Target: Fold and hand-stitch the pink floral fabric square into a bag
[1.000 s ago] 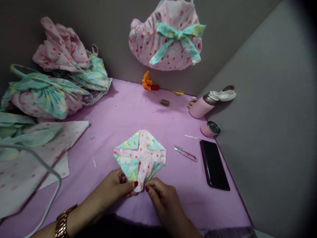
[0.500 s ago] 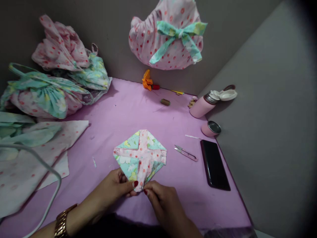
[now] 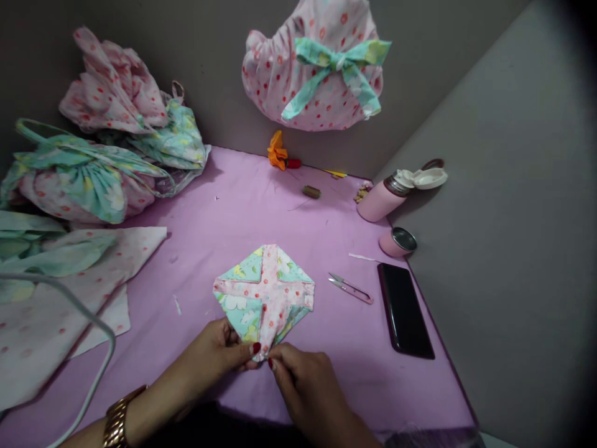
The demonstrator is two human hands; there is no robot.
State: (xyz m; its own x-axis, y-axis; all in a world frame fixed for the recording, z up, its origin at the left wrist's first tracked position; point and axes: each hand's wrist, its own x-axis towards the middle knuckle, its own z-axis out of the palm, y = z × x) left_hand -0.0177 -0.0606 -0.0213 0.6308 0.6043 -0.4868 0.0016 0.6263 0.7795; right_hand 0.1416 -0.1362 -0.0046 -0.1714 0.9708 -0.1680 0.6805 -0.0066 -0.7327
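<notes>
A folded fabric piece (image 3: 269, 289), mint floral with a pink dotted cross, lies at the middle of the table. My left hand (image 3: 224, 351) pinches its bottom corner, thumb on top and fingers beneath. Close against the same corner, my right hand (image 3: 303, 373) has thumb and forefinger pressed together; whatever is between them is too small to make out. To the right rest small pink thread snips (image 3: 351, 289), their blades apart.
A black phone (image 3: 405, 311), a pink cup (image 3: 397, 241) and an open pink bottle (image 3: 383, 198) line the right edge. Fabric bags (image 3: 88, 174) and cloth (image 3: 56, 317) fill the left, crossed by a white cable (image 3: 96, 317). A thread spool (image 3: 311, 191) lies farther back.
My right hand has shifted slightly left, its fingertips nearer the bottom corner of the fabric. My left hand and the fabric are almost unmoved.
</notes>
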